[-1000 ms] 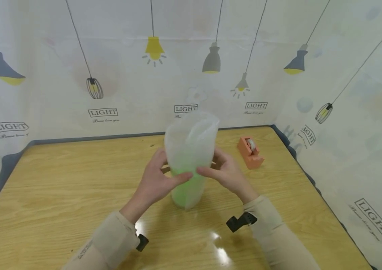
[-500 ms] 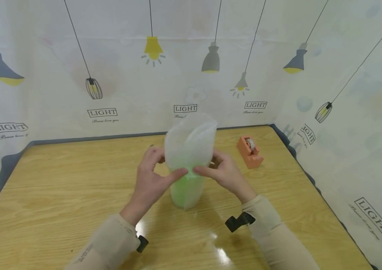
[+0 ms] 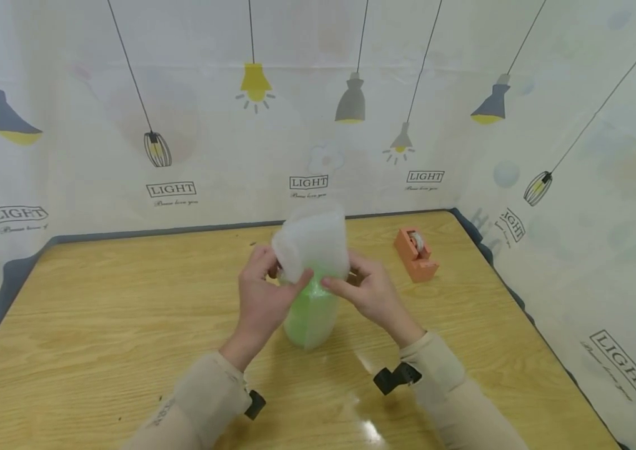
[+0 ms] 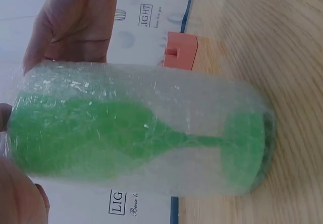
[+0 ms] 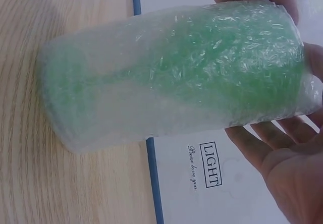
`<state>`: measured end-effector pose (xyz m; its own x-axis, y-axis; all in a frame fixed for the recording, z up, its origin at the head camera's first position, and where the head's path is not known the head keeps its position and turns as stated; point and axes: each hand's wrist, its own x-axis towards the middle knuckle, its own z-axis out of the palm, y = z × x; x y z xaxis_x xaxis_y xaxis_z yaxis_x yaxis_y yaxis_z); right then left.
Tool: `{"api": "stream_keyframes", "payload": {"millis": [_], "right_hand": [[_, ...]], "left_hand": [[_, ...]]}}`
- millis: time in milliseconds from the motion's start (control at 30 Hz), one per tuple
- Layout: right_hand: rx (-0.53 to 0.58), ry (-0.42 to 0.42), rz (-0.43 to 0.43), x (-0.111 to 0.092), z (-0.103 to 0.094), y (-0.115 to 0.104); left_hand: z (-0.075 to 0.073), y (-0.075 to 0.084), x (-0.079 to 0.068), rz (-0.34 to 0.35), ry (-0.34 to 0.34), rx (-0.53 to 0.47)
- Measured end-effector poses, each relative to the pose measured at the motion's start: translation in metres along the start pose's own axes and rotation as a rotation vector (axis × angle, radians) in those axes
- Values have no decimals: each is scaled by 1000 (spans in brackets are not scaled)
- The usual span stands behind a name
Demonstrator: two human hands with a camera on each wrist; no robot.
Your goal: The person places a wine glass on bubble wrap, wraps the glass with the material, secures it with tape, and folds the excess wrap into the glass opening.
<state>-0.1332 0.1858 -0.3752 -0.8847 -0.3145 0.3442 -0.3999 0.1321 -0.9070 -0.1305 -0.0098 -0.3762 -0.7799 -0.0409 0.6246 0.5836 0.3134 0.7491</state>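
Note:
A green stemmed glass (image 4: 136,128) stands upright on the table, wrapped all round in clear bubble wrap (image 3: 318,234). The loose upper end of the wrap bends over above the glass, with a flap hanging on the left. My left hand (image 3: 262,294) pinches that flap, its thumb in front and its fingers round the far side. On the opposite side my right hand (image 3: 374,294) holds the wrapped glass near its rim, thumb on the front and fingers behind. The right wrist view shows the bowl, stem and foot blurred through the bubble wrap (image 5: 166,72).
An orange tape dispenser (image 3: 416,253) with a roll of tape stands behind and right of the right hand. The wooden table (image 3: 127,325) is bordered by a pale curtain (image 3: 211,125) printed with lamps at the back and sides.
The top of the bubble wrap, which stood tall with an overlapping edge, is now lower and folded over. My left hand has shifted slightly right, its thumb higher. The right hand barely moved.

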Motion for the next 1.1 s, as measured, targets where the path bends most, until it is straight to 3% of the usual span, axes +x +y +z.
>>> {"api": "stream_keyframes", "payload": {"millis": [333,567,900,1100], "right_hand": [[-95,44,-89,-3,3,2],[-309,223,-150,-8,4,-4],[-551,343,-413,-7,13,-10],[-599,349,-443,-6,13,-12]], "left_hand": [[8,5,-1,-56,36,-49],[5,7,1,-90,18,-53],[5,12,1,-86,33,-51],[-4,17,-1,-83,-34,22]]}}
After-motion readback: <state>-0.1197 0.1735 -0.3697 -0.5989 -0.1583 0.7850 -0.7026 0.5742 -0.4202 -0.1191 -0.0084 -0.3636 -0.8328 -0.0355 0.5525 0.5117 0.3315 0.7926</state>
